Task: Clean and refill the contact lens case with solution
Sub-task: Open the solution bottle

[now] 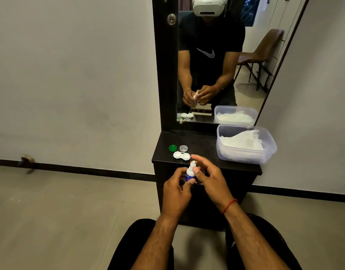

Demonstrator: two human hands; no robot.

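Note:
A small white solution bottle with a blue label stands upright in my left hand, just in front of the dark dresser top. My right hand touches the bottle near its nozzle, thumb against its side and fingers spread above. The white contact lens case lies open on the dresser, just beyond the bottle. Its green cap and clear cap rest separately behind it. Whether the bottle's own cap is on, I cannot tell.
A clear plastic tub holding white tissue sits at the dresser's right end. A tall mirror rises behind and reflects the scene. Pale walls flank the dresser, and tiled floor spreads to the left. My knees are at the bottom.

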